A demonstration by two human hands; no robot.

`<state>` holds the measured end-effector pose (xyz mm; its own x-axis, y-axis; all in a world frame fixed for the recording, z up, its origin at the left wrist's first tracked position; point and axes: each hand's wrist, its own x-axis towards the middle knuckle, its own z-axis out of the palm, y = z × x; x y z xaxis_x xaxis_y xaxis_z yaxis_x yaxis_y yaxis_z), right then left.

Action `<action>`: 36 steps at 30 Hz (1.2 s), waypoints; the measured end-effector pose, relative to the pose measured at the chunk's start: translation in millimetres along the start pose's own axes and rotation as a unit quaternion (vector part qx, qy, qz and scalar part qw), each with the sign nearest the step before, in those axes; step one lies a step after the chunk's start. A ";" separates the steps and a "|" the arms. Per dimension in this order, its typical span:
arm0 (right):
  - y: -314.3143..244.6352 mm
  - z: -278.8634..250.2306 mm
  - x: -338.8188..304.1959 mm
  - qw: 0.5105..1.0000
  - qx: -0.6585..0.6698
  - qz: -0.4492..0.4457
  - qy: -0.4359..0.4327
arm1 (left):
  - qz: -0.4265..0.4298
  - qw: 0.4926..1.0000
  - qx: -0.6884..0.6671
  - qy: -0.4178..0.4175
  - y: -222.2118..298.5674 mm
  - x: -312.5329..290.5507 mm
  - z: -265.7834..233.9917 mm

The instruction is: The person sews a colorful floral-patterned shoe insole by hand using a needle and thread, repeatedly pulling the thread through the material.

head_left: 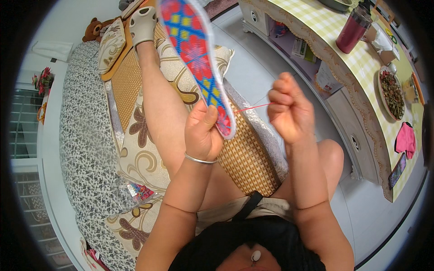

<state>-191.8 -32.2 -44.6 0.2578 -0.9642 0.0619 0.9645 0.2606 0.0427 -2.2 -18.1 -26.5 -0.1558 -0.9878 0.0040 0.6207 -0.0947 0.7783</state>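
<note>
Red thread [254,107] crosses open air; right hand [290,109] grips it, left hand [201,130] insole's [202,67] edge.

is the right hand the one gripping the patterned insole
No, the left hand grips the insole, while the right hand holds the red thread stretched from it.

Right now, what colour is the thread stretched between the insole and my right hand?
Red. The thread shows best in the head view.
</note>
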 end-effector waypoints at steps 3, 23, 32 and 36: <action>-35.1 2.0 -2.3 0.950 -0.215 -0.227 -0.004 | -0.059 0.980 -0.164 -0.097 5.1 8.1 -3.7; 56.3 25.8 -19.9 0.541 -0.746 -0.369 -0.125 | -0.190 0.881 -0.422 -0.097 -13.5 -2.6 7.5; 54.5 25.9 -20.3 0.540 -0.748 -0.365 -0.124 | -0.199 0.879 -0.423 -0.094 -14.0 -2.7 7.5; 54.5 26.8 -20.2 0.556 -0.743 -0.353 -0.119 | -0.197 0.881 -0.420 -0.093 -13.5 -2.8 7.5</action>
<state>-146.0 2.8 -16.9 -0.0599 -0.7204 0.6910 -0.1517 -0.6776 -0.7196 -15.9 -13.1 -32.3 -0.5610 -0.8278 0.0001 0.8278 -0.5610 0.0030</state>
